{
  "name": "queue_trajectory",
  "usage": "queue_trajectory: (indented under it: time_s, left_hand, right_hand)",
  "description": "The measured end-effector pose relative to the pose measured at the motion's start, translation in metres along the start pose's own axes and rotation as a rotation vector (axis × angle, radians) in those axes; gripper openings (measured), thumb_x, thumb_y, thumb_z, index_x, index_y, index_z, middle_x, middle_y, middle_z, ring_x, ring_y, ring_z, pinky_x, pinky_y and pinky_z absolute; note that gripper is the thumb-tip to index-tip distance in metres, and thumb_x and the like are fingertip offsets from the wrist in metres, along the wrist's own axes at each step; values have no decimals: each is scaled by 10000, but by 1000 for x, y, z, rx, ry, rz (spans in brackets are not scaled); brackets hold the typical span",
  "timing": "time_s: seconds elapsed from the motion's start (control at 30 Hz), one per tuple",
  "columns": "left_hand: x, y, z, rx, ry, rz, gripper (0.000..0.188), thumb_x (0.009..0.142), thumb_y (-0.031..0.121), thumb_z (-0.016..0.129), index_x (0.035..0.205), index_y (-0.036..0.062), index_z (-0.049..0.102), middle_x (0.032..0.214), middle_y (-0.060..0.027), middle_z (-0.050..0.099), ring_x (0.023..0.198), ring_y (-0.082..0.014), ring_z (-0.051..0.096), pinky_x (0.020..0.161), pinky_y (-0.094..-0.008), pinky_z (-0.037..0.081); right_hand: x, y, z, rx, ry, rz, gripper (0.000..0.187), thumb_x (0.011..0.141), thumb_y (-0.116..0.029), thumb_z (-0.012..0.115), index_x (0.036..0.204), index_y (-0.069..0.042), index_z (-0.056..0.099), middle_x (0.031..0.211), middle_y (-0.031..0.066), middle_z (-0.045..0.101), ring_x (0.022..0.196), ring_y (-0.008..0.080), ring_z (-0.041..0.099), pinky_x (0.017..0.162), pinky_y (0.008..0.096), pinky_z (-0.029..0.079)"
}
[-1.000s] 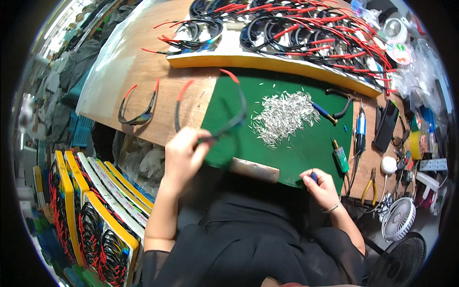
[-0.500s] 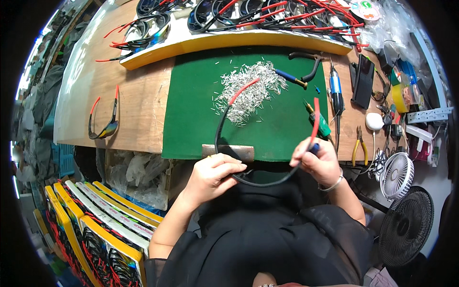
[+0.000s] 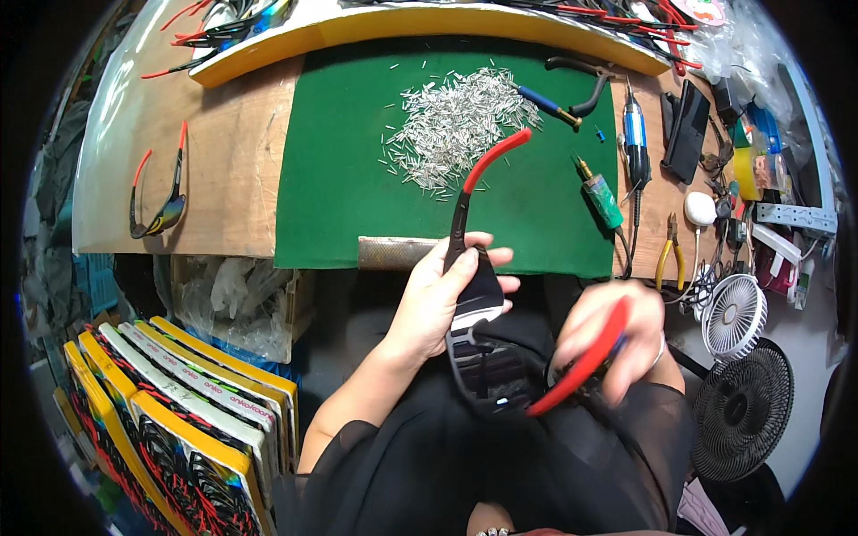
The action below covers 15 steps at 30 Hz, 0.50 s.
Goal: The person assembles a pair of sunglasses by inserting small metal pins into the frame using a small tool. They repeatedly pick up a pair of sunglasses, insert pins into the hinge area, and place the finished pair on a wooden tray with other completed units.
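Observation:
A pair of black sunglasses with red temple tips hangs in front of my dark clothes, its dark lens facing up. My left hand grips it by the hinge end of one temple, which points up toward the green mat. The other temple's red tip slants across, in front of my right hand. That hand is smeared by motion, and its fingers curl around a small blue thing, partly hidden, whose kind does not show.
On the green mat lie a heap of small silvery pins, a blue-handled tool and a green-handled tool. Another pair of sunglasses rests at left. Yellow pliers and a white fan are at right.
The sunglasses have turned from edge-on to showing a lens. My left hand has moved right and up along them; my right hand has gone lower and right. The view has shifted slightly.

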<state>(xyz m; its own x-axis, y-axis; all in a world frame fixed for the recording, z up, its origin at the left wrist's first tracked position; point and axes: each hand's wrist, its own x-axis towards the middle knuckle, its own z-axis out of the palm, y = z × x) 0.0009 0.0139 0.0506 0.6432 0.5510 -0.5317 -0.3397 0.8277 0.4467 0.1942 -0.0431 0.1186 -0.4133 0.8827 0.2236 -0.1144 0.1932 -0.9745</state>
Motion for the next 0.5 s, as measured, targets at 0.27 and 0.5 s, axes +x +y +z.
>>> queue_trajectory:
  time_s: [0.27, 0.5]
  left_hand:
    - [3, -6, 1, 39, -218, -369, 327, 895, 233, 505, 1119, 16, 406, 1009, -194, 575, 807, -274, 637, 617, -346, 557]
    - [9, -11, 1, 99, -228, -360, 339, 890, 256, 514, 1115, 27, 405, 991, -185, 582, 781, -238, 638, 609, -320, 551]
  right_hand:
    - [23, 51, 9, -246, 511, 383, 172, 773, -103, 657, 901, -8, 593, 670, -5, 517, 586, 29, 444, 510, 196, 386]
    - [29, 49, 2, -316, 491, 460, 117, 802, -84, 626, 758, -22, 538, 661, -13, 505, 594, 32, 432, 510, 204, 358]
